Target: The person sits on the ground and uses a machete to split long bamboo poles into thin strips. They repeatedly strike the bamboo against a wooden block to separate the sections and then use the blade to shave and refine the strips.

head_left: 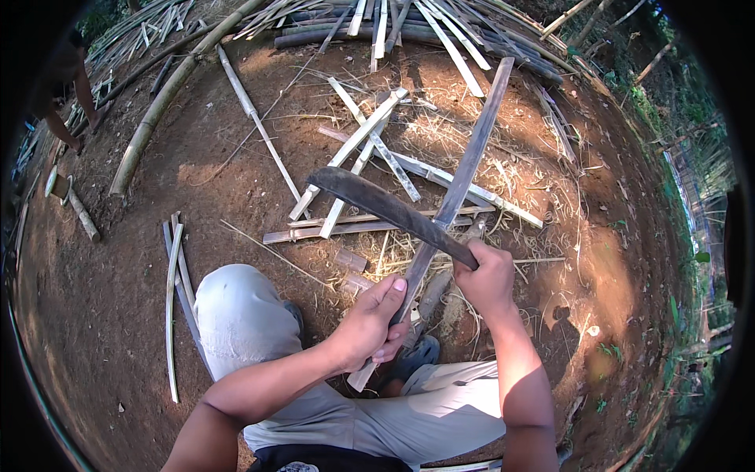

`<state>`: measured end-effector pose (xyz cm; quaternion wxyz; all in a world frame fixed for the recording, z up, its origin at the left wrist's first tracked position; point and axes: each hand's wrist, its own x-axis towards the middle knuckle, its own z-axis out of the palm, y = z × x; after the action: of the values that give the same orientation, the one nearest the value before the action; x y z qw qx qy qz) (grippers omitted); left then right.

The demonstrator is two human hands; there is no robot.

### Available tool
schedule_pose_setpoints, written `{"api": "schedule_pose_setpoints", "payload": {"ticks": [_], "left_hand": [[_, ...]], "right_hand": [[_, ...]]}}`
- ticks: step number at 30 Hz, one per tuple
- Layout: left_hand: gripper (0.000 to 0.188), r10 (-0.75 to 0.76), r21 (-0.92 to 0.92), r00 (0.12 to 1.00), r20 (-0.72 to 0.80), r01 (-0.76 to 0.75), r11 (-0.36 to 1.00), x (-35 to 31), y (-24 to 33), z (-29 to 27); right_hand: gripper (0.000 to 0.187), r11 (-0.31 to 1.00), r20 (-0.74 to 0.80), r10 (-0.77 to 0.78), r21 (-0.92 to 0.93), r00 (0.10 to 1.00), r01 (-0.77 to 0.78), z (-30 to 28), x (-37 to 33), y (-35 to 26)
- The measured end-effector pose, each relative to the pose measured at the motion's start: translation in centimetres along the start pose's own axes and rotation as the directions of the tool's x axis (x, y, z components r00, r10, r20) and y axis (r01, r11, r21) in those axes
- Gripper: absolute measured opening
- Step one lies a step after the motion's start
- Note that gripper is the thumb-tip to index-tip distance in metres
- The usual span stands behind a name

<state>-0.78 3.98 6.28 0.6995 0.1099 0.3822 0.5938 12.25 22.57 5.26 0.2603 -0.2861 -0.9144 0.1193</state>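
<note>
My left hand is closed around the lower part of a long split bamboo slat, thumb on top. The slat slants away from me to the upper right, its near end sticking out below my fingers. In my right hand is a machete with a dark blade that curves at the tip. My fingers wrap its handle, which is mostly hidden. The blade lies across the slat, pointing to the left; I cannot tell whether it touches. Under the slat, near my foot, is a round bamboo piece, partly hidden.
Split bamboo strips lie crossed on the brown soil ahead, among thin shavings. Several more strips rest left of my knee. A large bamboo pile spans the back, with a long pole at left. Another person is at far left.
</note>
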Motion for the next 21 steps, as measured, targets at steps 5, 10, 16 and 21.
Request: {"api": "schedule_pose_setpoints", "payload": {"ticks": [5, 10, 16, 21], "left_hand": [[0.025, -0.023, -0.049, 1.0, -0.021, 0.022, 0.999, -0.3, 0.7, 0.0], [0.024, 0.0, -0.125, 1.0, 0.031, 0.004, 0.992, -1.1, 0.9, -0.4], [0.023, -0.112, -0.087, 0.989, 0.097, 0.12, 0.989, -2.0, -0.5, -0.3], [0.04, -0.06, -0.047, 0.996, 0.064, 0.063, 0.997, -0.8, 0.3, -2.6]], "right_hand": [[0.011, 0.994, -0.075, -0.102, -0.05, 0.992, 0.098, 0.7, 0.8, 0.4], [0.013, 0.982, -0.074, -0.191, -0.005, 0.979, 0.191, 0.7, -0.3, -2.3], [0.018, 0.973, -0.098, 0.232, 0.034, 0.968, -0.23, -1.3, 3.1, 2.2], [0.016, 0.967, 0.004, -0.228, 0.114, 0.974, 0.226, 0.4, -1.2, -4.0]]}}
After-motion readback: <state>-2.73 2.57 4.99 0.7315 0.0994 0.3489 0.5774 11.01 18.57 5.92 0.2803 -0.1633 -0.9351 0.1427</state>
